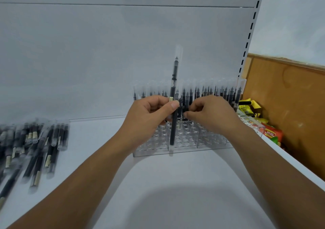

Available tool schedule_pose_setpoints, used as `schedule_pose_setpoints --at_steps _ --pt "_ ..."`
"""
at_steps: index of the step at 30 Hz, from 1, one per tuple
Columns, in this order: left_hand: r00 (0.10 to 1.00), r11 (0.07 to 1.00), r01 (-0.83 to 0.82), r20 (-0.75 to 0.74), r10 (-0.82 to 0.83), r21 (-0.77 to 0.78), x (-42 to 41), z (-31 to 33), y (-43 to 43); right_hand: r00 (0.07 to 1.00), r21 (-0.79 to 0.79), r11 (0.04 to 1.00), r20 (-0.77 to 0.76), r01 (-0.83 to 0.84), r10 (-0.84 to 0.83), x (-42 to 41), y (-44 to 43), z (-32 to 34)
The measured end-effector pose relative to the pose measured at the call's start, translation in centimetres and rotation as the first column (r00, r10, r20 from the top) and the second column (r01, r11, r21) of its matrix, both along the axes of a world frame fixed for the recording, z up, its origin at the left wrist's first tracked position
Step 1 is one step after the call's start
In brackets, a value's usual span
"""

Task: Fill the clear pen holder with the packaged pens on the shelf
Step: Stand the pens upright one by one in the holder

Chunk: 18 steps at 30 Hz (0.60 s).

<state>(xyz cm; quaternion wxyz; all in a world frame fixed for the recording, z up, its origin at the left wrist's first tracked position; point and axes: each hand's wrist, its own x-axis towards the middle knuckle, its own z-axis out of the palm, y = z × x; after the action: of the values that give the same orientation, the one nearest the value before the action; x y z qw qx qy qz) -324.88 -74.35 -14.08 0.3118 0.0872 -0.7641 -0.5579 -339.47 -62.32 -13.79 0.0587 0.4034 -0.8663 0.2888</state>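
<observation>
Centrally, the left hand [149, 116] pinches one packaged pen [174, 88] upright over the clear pen holder [211, 143], right of centre on the shelf [175, 176]. The right hand [211, 112] curls among the pens standing in its back row; its grip is unclear. Loose packaged pens [35, 144] lie lower left.

White shelf [98, 137] carried a clear pen holder [184, 149] towards the right; loose packaged pens [40, 140] lay heaped at left
</observation>
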Motion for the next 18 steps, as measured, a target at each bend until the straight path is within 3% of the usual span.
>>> schedule_pose_setpoints --at_steps 6,9,12,15,18 --pt "1.000 1.000 -0.007 0.014 0.007 -0.012 0.0 0.0 0.0 1.000 0.032 0.999 0.007 -0.003 0.003 0.0 0.6 0.3" --pt "1.000 1.000 -0.006 0.018 0.006 -0.006 0.0 0.0 0.0 0.997 -0.149 0.988 0.048 -0.048 0.056 0.2 1.6 1.0" --pt "1.000 1.000 -0.020 0.006 0.020 0.013 -0.1 0.0 0.0 0.926 -0.313 0.928 0.247 -0.201 0.284 1.4 2.3 2.1" --pt "0.999 0.998 -0.044 -0.008 0.044 0.033 -0.3 0.0 0.0 0.855 -0.233 0.909 0.321 -0.346 0.408 2.5 2.2 2.1" --pt "0.998 0.997 -0.060 -0.015 0.061 0.045 -0.3 0.1 -0.1 0.861 -0.232 0.908 0.301 -0.350 0.409 2.8 1.5 1.5"
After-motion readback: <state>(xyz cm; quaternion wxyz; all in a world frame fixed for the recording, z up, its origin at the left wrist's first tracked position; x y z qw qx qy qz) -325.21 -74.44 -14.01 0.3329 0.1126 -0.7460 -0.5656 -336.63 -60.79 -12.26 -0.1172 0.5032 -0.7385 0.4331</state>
